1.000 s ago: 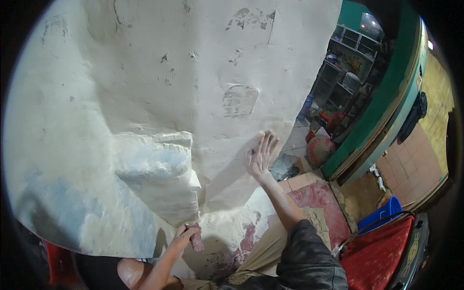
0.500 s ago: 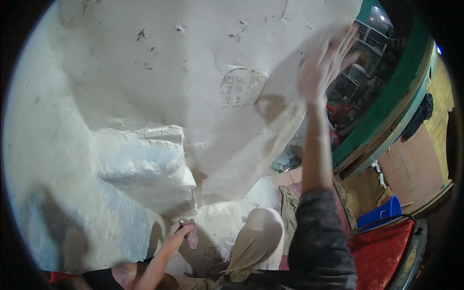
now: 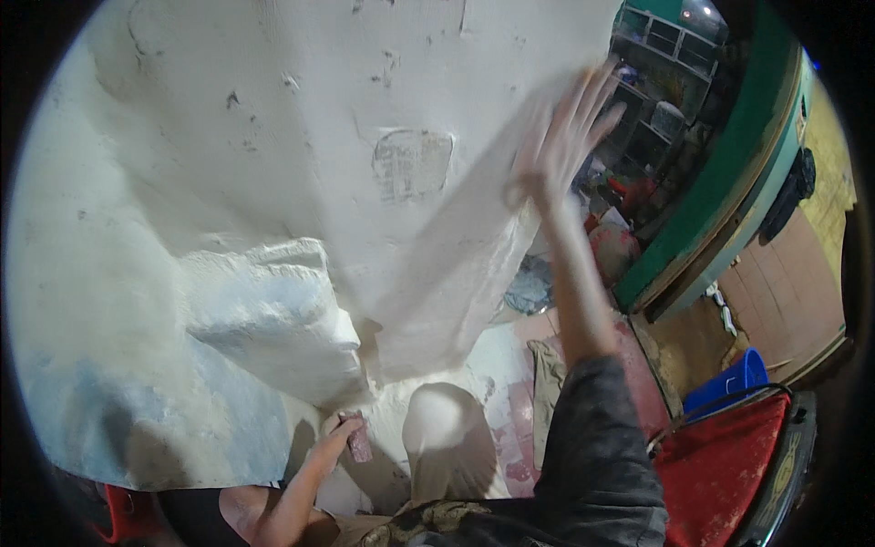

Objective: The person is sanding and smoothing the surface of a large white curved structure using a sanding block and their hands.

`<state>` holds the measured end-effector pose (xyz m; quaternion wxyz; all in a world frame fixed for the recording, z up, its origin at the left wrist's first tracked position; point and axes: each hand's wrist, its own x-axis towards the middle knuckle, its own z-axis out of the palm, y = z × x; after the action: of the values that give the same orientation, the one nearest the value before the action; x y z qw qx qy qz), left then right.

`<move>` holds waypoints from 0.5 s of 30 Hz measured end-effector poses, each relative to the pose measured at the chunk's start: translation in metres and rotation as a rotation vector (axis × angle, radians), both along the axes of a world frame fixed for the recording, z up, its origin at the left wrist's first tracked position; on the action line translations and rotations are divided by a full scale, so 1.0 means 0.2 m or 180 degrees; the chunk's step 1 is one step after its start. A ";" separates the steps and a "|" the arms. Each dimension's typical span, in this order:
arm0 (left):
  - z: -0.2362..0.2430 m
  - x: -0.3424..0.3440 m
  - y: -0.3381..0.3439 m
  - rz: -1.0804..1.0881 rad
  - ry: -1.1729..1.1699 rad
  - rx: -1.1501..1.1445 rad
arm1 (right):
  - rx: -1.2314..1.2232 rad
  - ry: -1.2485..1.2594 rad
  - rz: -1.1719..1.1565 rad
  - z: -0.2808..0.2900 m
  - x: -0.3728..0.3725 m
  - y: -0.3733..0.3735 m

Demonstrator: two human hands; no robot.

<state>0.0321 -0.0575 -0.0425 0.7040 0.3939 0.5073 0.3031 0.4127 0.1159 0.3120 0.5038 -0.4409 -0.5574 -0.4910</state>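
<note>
My left hand (image 3: 334,439), low in front of me, is closed around a short, speckled, reddish-brown block (image 3: 359,443). What exact kind of block it is, I cannot make out. My right hand (image 3: 563,137) is raised, its fingers straight and slightly apart, at the right edge of a big white plastered form (image 3: 365,219). It holds nothing; whether its palm touches the surface is hard to tell. The form carries small dark pits and a rough squarish patch (image 3: 412,164). At its lower left a pale blue-white ledge (image 3: 260,296) juts out.
My knee (image 3: 448,433), in pale cloth, is bent below the form. White powder lies around its base. To the right are a red container (image 3: 725,465), a blue bucket (image 3: 729,381) and a curved green panel (image 3: 720,173). Cluttered shelves (image 3: 670,46) stand behind.
My view has shifted, so the white form appears further left. My right hand has moved along the form's right edge and looks less blurred. My left hand still holds the block low down.
</note>
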 end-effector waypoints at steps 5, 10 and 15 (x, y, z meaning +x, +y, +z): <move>0.26 0.09 -0.03 0.0189 0.0154 0.0006 | 0.0183 0.0447 -0.0070 0.52 -0.04 -0.06; 0.17 0.06 -0.04 0.0274 -0.0010 -0.0164 | -0.0094 0.0402 0.0523 -0.25 -0.01 -0.01; 0.25 0.08 -0.02 -0.0111 0.0082 -0.0138 | -0.0628 0.0862 0.0034 -1.10 0.03 -0.07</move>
<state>0.0483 -0.0612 0.0083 0.7110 0.3911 0.5158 0.2747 0.4192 0.1010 0.0916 0.5312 -0.5474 -0.5322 -0.3673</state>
